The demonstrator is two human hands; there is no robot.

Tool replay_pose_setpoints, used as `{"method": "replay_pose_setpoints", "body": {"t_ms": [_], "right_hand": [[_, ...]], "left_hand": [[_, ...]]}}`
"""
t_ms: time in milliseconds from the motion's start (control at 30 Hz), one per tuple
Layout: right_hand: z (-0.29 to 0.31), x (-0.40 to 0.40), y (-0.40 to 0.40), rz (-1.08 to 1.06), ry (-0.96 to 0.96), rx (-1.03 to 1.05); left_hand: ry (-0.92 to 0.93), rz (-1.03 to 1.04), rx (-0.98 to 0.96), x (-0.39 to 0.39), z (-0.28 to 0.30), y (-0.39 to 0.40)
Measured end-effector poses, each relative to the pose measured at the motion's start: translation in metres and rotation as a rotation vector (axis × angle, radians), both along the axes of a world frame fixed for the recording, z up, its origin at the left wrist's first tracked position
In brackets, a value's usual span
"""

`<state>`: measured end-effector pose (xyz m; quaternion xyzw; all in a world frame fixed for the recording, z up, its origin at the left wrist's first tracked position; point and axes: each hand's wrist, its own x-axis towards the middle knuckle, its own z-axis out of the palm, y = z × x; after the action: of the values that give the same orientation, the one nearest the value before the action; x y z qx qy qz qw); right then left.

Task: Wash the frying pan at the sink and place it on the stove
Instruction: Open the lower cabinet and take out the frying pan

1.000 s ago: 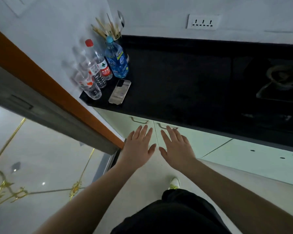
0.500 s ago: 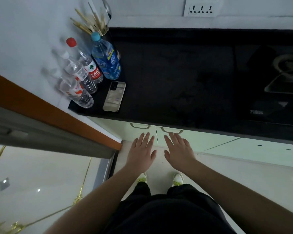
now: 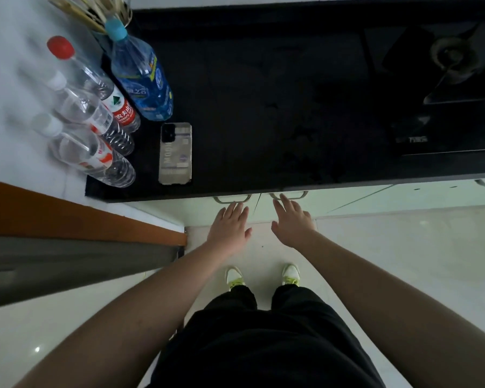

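A black countertop [image 3: 263, 107] fills the upper half of the frame, above pale cabinet doors [image 3: 347, 197] and a light floor [image 3: 403, 261]. A gas stove [image 3: 454, 88] is set into the counter at the upper right; no frying pan can be seen. Four water bottles [image 3: 107, 113] stand grouped at the upper left, with a phone [image 3: 176, 154] lying just beside them. At the centre, the left hand [image 3: 230, 228] and right hand [image 3: 293, 224] reach out palms down, fingers straight and slightly spread, holding nothing, near the cabinet handles [image 3: 289, 195].
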<state>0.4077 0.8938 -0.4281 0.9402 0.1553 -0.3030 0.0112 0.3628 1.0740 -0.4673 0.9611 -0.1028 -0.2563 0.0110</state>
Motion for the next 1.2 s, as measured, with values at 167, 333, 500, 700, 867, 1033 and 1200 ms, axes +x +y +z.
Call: {"method": "replay_pose_setpoints", "body": {"t_ms": [167,333,500,700,867,1033,1200], "right_hand": [[-0.01,0.012,0.011,-0.05,0.062,-0.029],[-0.019,0.018,0.022,-0.121,0.134,-0.023],[-0.026,0.013,0.017,-0.122,0.125,-0.057],[-0.024,-0.01,-0.007,-0.097,0.121,-0.001],[-0.019,-0.027,-0.023,-0.093,0.106,0.134],[-0.019,-0.047,-0.04,0.001,0.024,0.167],[-0.024,-0.068,-0.06,0.074,-0.032,0.196]], "left_hand": [[0.02,0.02,-0.039,0.015,-0.007,0.003],[0.168,0.045,-0.101,0.026,-0.008,-0.002],[0.171,0.125,-0.155,0.027,-0.004,-0.008],[0.101,0.105,-0.163,-0.003,0.003,-0.015],[0.003,0.155,-0.233,-0.032,0.012,-0.02],[0.019,0.284,-0.192,-0.053,0.025,-0.022],[0.013,0.291,-0.114,-0.069,0.029,-0.03]]}}
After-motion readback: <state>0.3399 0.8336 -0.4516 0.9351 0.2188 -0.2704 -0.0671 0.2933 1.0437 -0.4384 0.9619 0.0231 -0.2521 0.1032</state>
